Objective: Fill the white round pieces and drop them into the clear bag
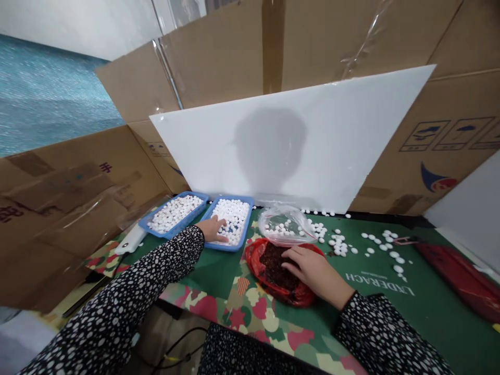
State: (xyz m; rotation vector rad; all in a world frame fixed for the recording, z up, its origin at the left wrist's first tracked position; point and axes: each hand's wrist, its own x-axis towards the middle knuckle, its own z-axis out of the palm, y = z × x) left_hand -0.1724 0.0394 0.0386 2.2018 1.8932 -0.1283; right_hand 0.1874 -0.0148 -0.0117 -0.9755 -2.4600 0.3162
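Observation:
My left hand [212,229] rests over the right-hand blue tray [241,245], fingers apart among small round white balls [234,211]. Nothing shows in its grasp. Over an opened red plastic bag [255,250] lies my right hand [310,266], its fingers stretched out and spread on dark brown crumbly material [275,263]. Part of that material and the bag's right side are hidden under the hand. Behind the red bag is a clear plastic bag [283,216] with some white balls in it.
A second blue tray [167,232] of white balls stands to the left, beside a white handle-like object [130,239]. Loose white balls [339,245] scatter rightward across the green mat [375,307]. A dark red pouch [459,276] lies far right. Cardboard [219,57] and a white panel [332,140] rise behind.

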